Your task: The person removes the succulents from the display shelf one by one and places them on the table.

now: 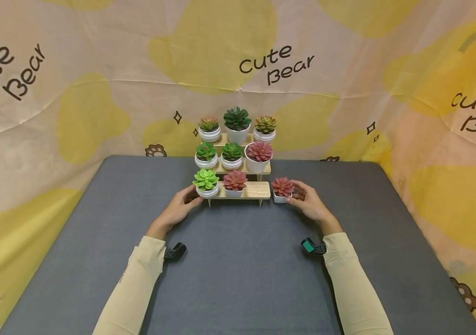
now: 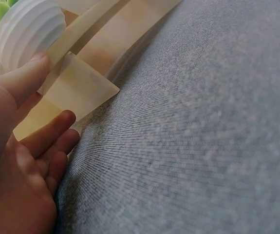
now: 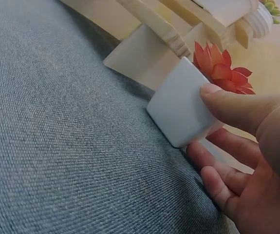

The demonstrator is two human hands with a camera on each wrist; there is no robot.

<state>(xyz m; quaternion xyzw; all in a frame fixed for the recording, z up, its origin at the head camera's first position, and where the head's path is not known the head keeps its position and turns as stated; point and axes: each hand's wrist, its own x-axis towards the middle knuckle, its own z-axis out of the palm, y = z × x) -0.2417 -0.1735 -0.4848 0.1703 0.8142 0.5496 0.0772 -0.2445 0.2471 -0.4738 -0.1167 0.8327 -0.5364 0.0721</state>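
My right hand (image 1: 311, 202) pinches a small white square pot (image 3: 181, 107) with a red artificial succulent (image 1: 283, 186) in it. The thumb lies on the near side and the fingers behind and below; the pot is low over the table, beside the bottom step's right end. My left hand (image 1: 179, 207) grips the left end of the wooden step stand (image 1: 258, 190). In the left wrist view, its thumb lies at the board's corner against the base of a white ribbed pot (image 2: 30, 31) holding a light green succulent (image 1: 205, 179). The other fingers are loosely curled below.
A red succulent (image 1: 235, 180) stands mid-way on the bottom step. Behind it, the middle step carries two green succulents and a larger pink-red one (image 1: 258, 156). A tall dark green succulent (image 1: 237, 120) stands between two smaller ones on top. A patterned cloth (image 1: 338, 60) hangs behind the grey table (image 1: 238, 270).
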